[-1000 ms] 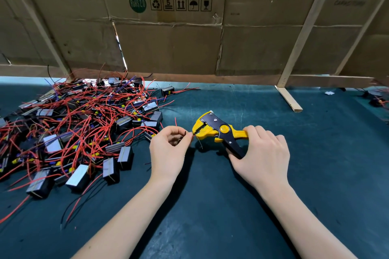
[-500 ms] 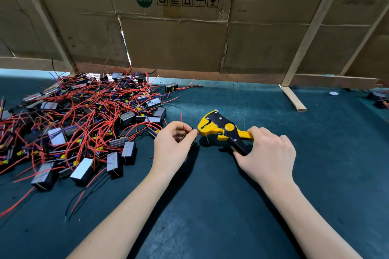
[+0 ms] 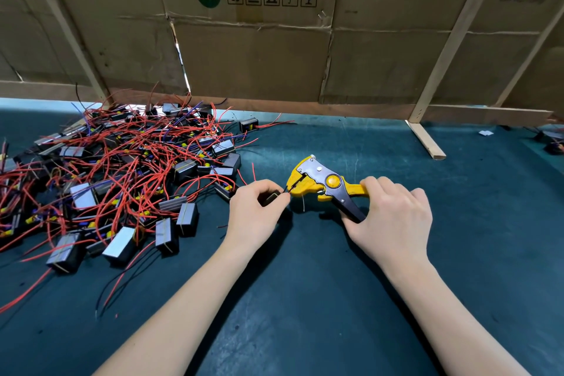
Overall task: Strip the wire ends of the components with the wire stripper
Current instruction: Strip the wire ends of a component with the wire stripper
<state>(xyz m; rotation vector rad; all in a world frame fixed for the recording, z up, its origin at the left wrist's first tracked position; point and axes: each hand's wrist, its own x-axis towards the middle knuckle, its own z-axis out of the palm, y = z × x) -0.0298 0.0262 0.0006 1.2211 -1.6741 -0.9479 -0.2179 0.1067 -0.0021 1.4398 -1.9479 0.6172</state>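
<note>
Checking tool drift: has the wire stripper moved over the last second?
No. The wire stripper keeps the same offset left of the wooden foot.

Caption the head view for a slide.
Left hand feeds a component's wire into the yellow wire stripper gripped by the right hand.

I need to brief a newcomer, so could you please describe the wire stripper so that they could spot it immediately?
Start at the pile of red-wired components on the left of the dark green table, then look right past the left hand. The wire stripper, gripped by the right hand, is the only yellow-and-black tool.
</note>
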